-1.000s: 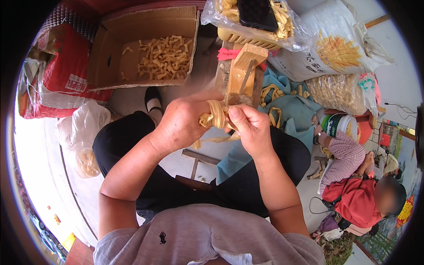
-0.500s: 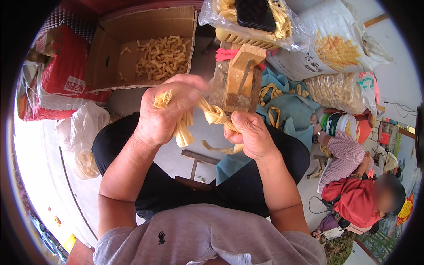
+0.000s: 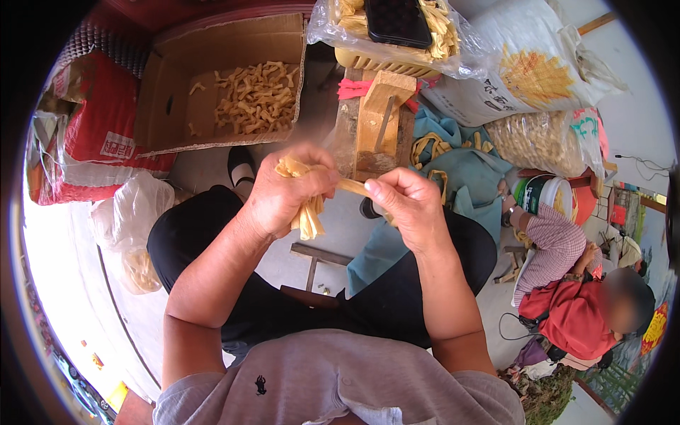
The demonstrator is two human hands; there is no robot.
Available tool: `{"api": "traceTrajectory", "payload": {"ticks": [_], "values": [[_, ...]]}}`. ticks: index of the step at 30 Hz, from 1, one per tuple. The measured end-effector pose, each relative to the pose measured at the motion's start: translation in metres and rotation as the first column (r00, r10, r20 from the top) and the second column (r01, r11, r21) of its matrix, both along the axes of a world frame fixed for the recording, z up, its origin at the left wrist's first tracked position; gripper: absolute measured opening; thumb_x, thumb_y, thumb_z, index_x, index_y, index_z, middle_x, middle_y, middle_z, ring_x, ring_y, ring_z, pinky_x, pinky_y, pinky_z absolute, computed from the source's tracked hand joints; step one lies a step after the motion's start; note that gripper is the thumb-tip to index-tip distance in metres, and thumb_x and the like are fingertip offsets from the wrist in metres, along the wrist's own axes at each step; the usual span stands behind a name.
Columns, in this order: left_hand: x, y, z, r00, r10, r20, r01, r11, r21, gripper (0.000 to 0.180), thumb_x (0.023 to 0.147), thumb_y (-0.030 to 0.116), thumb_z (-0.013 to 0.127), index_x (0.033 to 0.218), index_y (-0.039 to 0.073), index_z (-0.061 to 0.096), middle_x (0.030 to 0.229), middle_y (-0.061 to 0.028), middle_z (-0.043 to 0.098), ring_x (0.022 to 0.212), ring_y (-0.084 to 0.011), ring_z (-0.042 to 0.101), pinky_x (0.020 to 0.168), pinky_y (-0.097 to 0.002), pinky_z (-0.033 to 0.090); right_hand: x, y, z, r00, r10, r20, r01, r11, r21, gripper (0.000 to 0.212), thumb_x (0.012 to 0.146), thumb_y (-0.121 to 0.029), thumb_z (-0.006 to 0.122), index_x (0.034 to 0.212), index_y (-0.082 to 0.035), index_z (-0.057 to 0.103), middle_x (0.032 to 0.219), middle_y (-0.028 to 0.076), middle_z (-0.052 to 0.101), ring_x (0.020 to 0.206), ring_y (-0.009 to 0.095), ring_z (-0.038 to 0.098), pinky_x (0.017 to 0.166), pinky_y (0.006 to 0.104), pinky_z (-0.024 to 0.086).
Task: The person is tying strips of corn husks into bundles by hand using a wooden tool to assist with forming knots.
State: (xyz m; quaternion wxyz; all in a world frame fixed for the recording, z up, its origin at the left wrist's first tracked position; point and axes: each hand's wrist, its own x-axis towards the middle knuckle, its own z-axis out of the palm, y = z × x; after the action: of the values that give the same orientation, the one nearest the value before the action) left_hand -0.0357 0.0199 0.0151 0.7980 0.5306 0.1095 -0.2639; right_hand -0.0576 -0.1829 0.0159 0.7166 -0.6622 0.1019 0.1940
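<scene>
I wear this wide fisheye view on my head; from my side of the wooden stand (image 3: 370,133) it looks steeply down, close over my left hand (image 3: 274,201) and my right hand (image 3: 412,211).

bundle (image 3: 309,221): pale yellow | cloth (image 3: 476,175): teal | shirt (image 3: 319,372): grey (black chest motif (image 3: 261,384))

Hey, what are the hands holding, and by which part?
The left hand grips a yellow bundle around its middle; the right hand pinches the yellow strip running between them, exact place along it unclear.
</scene>
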Motion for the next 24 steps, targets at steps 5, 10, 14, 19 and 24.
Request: {"api": "traceTrajectory", "payload": {"ticks": [5, 10, 14, 19, 24], "values": [[0.014, -0.023, -0.018, 0.989, 0.004, 0.147, -0.023, 0.991, 0.128, 0.017, 0.089, 0.013, 0.064, 0.102, 0.003, 0.062, 0.083, -0.0033, 0.061, 0.076, -0.0090, 0.056, 0.066, -0.0224, 0.045, 0.014, -0.015, -0.014, 0.956, -0.086, 0.282, 0.178, 0.930, -0.321, 0.021, 0.084, -0.021, 0.072, 0.082, -0.003, 0.060, 0.066, 0.001, 0.059, 0.057, 0.007, 0.051, 0.051, 0.0231, 0.041], [0.035, -0.042, -0.042, 0.985, -0.008, 0.170, -0.040, 0.960, 0.278, 0.013, 0.089, 0.014, 0.064, 0.097, 0.003, 0.063, 0.083, 0.0001, 0.060, 0.076, -0.0081, 0.055, 0.069, -0.0234, 0.045, 0.034, -0.011, -0.027, 0.864, 0.076, 0.497, 0.362, 0.593, -0.719, 0.023, 0.083, -0.027, 0.070, 0.085, -0.007, 0.060, 0.070, 0.010, 0.064, 0.061, 0.027, 0.061, 0.057, 0.0355, 0.047], [0.037, -0.047, -0.049, 0.982, -0.027, 0.185, -0.054, 0.907, 0.418, 0.015, 0.088, 0.018, 0.066, 0.094, 0.004, 0.064, 0.080, 0.0007, 0.059, 0.072, -0.0062, 0.051, 0.065, -0.0230, 0.044, 0.037, -0.012, -0.037, 0.908, 0.077, 0.412, 0.309, 0.541, -0.782, 0.024, 0.082, -0.030, 0.069, 0.084, -0.008, 0.059, 0.069, 0.011, 0.064, 0.064, 0.031, 0.062, 0.059, 0.0392, 0.047], [0.036, -0.031, -0.037, 0.992, -0.072, 0.108, 0.006, 0.859, 0.513, 0.028, 0.087, 0.029, 0.068, 0.092, 0.002, 0.063, 0.079, -0.0013, 0.060, 0.068, -0.0062, 0.052, 0.059, -0.0236, 0.044, 0.039, -0.020, -0.052, 0.844, -0.161, 0.512, 0.430, 0.774, -0.465, 0.024, 0.084, -0.024, 0.071, 0.085, -0.003, 0.057, 0.062, 0.006, 0.058, 0.051, 0.015, 0.053, 0.050, 0.0317, 0.043], [0.015, -0.027, -0.014, 0.955, -0.205, 0.212, 0.127, 0.935, 0.332, 0.028, 0.089, 0.028, 0.066, 0.096, 0.001, 0.064, 0.081, -0.0026, 0.061, 0.068, -0.0080, 0.054, 0.060, -0.0244, 0.045, 0.020, -0.005, -0.010, 0.995, -0.098, -0.018, 0.099, 0.994, 0.044, 0.027, 0.088, -0.026, 0.068, 0.087, -0.003, 0.056, 0.061, 0.001, 0.055, 0.047, 0.005, 0.045, 0.042, 0.0192, 0.035]]}}
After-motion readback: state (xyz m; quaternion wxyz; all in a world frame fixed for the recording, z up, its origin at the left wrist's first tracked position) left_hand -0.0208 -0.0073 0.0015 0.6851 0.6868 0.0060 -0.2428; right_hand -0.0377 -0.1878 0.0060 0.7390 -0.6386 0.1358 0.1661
